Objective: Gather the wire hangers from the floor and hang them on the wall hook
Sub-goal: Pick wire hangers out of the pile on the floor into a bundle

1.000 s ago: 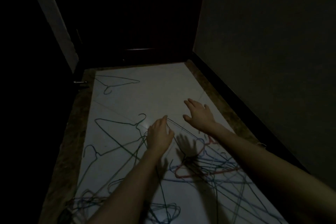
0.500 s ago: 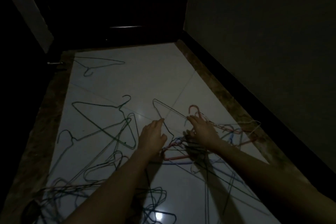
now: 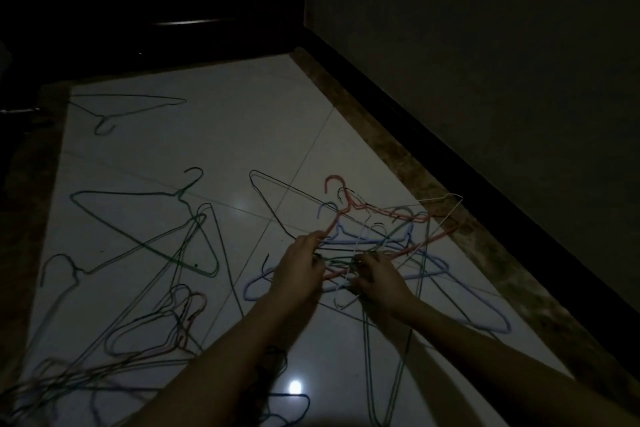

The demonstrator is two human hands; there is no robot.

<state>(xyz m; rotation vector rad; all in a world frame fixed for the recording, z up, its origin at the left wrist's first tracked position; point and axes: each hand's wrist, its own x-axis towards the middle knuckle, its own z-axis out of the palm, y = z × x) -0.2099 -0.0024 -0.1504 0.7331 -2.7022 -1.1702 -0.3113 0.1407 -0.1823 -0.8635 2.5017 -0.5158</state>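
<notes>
We are barely started: our left hand (image 3: pixel 300 262) and right hand (image 3: pixel 379 279) pinch wires in the tangled hangers (image 3: pixel 375 236), others lie scattered left of it, none hung.

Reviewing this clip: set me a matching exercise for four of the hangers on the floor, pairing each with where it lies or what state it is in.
Things:
1. red hanger
2. lone hanger
3. large green hanger
4. lilac hanger

Places or states:
A. flat on the tile left of the hands, hook pointing up-frame
B. alone at the far left end of the floor
C. in the tangle at the hands, hook raised
D. beneath the right forearm, near the right border strip

Pairs: 1-C, 2-B, 3-A, 4-D
</notes>
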